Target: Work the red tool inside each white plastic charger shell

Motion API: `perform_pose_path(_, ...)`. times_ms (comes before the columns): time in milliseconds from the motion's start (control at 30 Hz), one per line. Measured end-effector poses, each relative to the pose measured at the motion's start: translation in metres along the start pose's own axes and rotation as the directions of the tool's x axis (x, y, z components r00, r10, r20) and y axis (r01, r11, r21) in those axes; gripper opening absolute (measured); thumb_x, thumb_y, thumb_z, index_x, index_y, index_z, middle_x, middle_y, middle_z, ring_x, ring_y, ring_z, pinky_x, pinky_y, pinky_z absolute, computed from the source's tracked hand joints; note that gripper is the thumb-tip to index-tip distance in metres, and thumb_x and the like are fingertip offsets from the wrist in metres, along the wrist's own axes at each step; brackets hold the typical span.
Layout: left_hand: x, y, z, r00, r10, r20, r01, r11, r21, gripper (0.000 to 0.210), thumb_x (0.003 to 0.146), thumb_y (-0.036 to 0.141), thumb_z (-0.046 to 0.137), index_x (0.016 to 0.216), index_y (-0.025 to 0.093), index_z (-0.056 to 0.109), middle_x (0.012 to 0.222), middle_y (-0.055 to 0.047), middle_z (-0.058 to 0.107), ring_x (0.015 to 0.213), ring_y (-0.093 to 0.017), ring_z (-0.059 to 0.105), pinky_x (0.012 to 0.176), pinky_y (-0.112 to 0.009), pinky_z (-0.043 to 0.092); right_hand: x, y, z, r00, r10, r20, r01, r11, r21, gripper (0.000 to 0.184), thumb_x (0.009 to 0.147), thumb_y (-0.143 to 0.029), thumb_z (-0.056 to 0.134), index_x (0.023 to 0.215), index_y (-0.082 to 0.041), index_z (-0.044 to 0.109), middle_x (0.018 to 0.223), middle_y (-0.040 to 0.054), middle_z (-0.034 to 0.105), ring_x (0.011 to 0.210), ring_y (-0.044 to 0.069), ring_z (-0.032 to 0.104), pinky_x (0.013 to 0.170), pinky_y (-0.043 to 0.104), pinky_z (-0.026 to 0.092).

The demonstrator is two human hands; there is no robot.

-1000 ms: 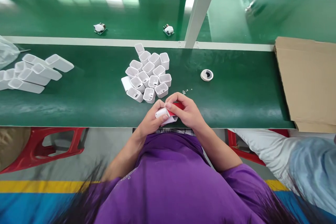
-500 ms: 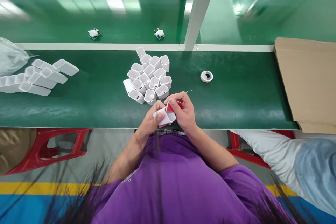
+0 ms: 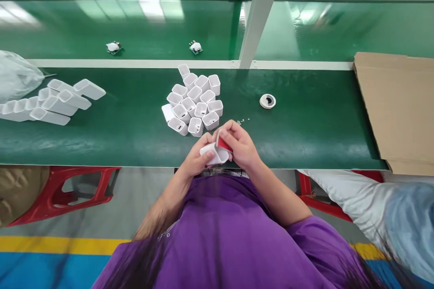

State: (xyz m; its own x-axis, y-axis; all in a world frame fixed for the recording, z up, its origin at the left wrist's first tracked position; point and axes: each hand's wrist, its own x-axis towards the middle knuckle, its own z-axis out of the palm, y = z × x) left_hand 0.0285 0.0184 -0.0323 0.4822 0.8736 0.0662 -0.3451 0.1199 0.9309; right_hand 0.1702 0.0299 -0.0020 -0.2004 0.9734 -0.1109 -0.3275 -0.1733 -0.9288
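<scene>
My left hand [image 3: 198,156] is closed around a white plastic housing [image 3: 212,154], an open-ended shell tilted with its opening toward the right. In my right hand [image 3: 241,142] a flat red piece [image 3: 224,143] is pinched between thumb and fingers, its lower edge at the housing's rim. Whether the red piece is a file, a blade or a pad I cannot tell. Just beyond both hands stands a cluster of white housings [image 3: 195,94], mostly with their open ends up. Small white crumbs [image 3: 241,122] lie on the green work surface by my right hand.
A white roll of tape [image 3: 267,101] lies to the right, and a cardboard sheet [image 3: 396,113] covers the right end. More white housings [image 3: 64,99] lie at left beside a clear plastic bag [image 3: 16,76]. Two small circuit boards [image 3: 114,48] rest on the far belt. A metal post [image 3: 261,13] rises behind.
The red piece has shifted slightly down and right along the housing's rim, still pinched. More white crumbs show on the surface. The two circuit boards have moved left on the far belt.
</scene>
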Motion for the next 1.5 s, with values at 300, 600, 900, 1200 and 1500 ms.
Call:
perform_pose_path(300, -0.003, -0.002, 0.008, 0.85, 0.525, 0.051, -0.475, 0.72, 0.507, 0.048, 0.071, 0.015, 0.079, 0.109, 0.022, 0.05, 0.108, -0.007, 0.061, 0.098, -0.017, 0.061, 0.079, -0.029, 0.052, 0.001, -0.013, -0.025, 0.989, -0.044, -0.139, 0.04, 0.999, -0.034, 0.036, 0.084, -0.051, 0.063, 0.081, -0.018, 0.048, 0.07, -0.0039, 0.058, 0.036, 0.002, 0.035, 0.033, 0.018, 0.025)
perform_pose_path(600, -0.005, 0.007, 0.014, 0.698, 0.697, 0.163, -0.489, 0.299, 0.819, 0.051, 0.07, 0.008, 0.077, 0.11, 0.023, 0.049, 0.114, -0.008, 0.06, 0.101, -0.019, 0.059, 0.083, -0.036, 0.051, -0.041, -0.022, -0.018, 0.934, -0.354, 0.041, 0.352, 0.898, -0.263, 0.012, 0.094, -0.032, 0.056, 0.093, -0.021, 0.052, 0.107, 0.0021, 0.064, 0.057, 0.004, 0.055, 0.046, 0.017, 0.043)
perform_pose_path(900, -0.013, 0.01, 0.027, 0.869, 0.431, -0.241, -0.368, 0.891, 0.266, 0.03, 0.084, 0.03, 0.069, 0.1, 0.019, 0.046, 0.095, -0.005, 0.069, 0.077, -0.017, 0.07, 0.06, -0.026, 0.058, -0.011, -0.02, -0.044, 0.92, -0.248, -0.305, 0.135, 0.928, -0.348, 0.033, 0.087, -0.051, 0.06, 0.089, -0.019, 0.05, 0.084, -0.0002, 0.064, 0.04, 0.003, 0.042, 0.032, 0.017, 0.031)
perform_pose_path(1200, -0.007, 0.018, 0.031, 0.902, 0.264, -0.341, -0.243, 0.964, 0.105, 0.041, 0.081, 0.045, 0.07, 0.092, 0.019, 0.04, 0.086, -0.004, 0.071, 0.062, -0.015, 0.068, 0.048, -0.022, 0.055, -0.015, -0.007, -0.047, 0.951, -0.228, -0.207, 0.082, 0.835, -0.543, 0.027, 0.088, -0.044, 0.058, 0.09, -0.017, 0.056, 0.083, -0.0004, 0.062, 0.042, 0.003, 0.044, 0.04, 0.02, 0.035)
perform_pose_path(1500, -0.024, 0.035, -0.033, 0.674, 0.64, -0.37, -0.227, 0.655, 0.72, 0.034, 0.079, 0.038, 0.069, 0.101, 0.018, 0.053, 0.101, -0.008, 0.064, 0.092, -0.021, 0.066, 0.08, -0.035, 0.053, -0.019, -0.01, -0.051, 0.964, -0.211, -0.163, 0.043, 0.728, -0.684, 0.029, 0.087, -0.047, 0.057, 0.089, -0.018, 0.06, 0.066, 0.0018, 0.062, 0.047, 0.013, 0.052, 0.047, 0.028, 0.041)
